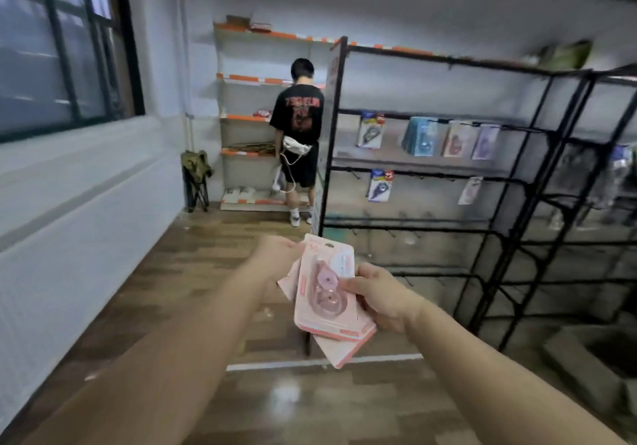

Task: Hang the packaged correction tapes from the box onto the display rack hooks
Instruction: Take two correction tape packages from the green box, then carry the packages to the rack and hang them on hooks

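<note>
1. Wooden floor [193, 272] fills the lower part of my feed, crossed by a white line [275, 364] just below the hands.
2. On the right stands a black metal rack [331, 134], between me and the grey wall behind it.
3. At the far wall is an orange-edged shelf unit [241, 124], with a person in a black shirt [298, 124] facing it, back to me, and a folding stool [196, 179] to its left.
4. Both forearms reach forward and meet at mid-frame, short of the rack.
5. My left hand [279, 255] pinches the upper left edge of the pink packs [327, 293].
6. My right hand [382, 298] curls around their right side, thumb on the front card.
7. The pink packs are fanned, several deep, and the front one shows a pink tape in a clear blister.
8. Hanging packs [420, 136] sit on two upper rails: white-blue, blue, pink and lilac.
9. The shirt's red print and the card labels are too blurred to read.
</note>
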Demonstrator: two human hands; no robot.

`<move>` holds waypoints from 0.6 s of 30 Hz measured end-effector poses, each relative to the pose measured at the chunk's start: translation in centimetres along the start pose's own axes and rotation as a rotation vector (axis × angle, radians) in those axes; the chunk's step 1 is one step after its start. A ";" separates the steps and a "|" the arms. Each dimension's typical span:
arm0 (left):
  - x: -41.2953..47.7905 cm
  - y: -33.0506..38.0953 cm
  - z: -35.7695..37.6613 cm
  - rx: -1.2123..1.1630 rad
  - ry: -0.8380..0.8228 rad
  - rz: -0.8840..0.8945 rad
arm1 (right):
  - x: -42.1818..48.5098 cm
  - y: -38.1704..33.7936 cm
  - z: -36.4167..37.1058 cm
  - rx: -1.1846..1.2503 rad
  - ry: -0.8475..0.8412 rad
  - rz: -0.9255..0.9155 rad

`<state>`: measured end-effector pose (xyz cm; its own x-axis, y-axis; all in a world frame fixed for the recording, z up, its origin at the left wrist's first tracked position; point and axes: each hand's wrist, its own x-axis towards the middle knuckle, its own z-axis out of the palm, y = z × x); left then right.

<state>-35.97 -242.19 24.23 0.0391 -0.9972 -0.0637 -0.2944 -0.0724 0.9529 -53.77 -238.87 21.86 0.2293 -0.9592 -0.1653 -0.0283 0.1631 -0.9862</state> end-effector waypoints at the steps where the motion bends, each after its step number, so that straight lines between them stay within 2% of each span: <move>1: 0.6 1.2 2.8 -0.059 -0.025 -0.010 | -0.4 -0.2 -2.8 0.030 0.063 -0.017; 3: 1.8 3.4 8.2 -0.256 -0.078 -0.047 | -0.7 -0.6 -8.1 0.095 0.209 -0.058; 5: 3.0 5.5 13.1 -0.337 -0.149 -0.085 | -0.8 -1.5 -12.7 0.174 0.365 -0.103; 9: 4.7 8.4 21.1 -0.266 -0.330 -0.137 | -0.2 -2.4 -20.1 0.248 0.555 -0.128; 12: 7.2 9.6 25.3 -0.217 -0.403 -0.098 | 1.5 -1.8 -24.6 0.301 0.651 -0.095; 16: 13.3 11.4 29.3 -0.295 -0.318 -0.086 | 5.1 -1.9 -31.1 0.378 0.861 -0.069; 18: 17.6 12.4 30.9 -0.209 -0.214 -0.047 | 7.0 -2.5 -34.6 0.381 0.973 -0.079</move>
<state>-68.45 -261.19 25.72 -0.1608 -0.9756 -0.1494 -0.0933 -0.1357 0.9863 -85.76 -254.00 22.81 -0.6690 -0.7148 -0.2038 0.2998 -0.0086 -0.9540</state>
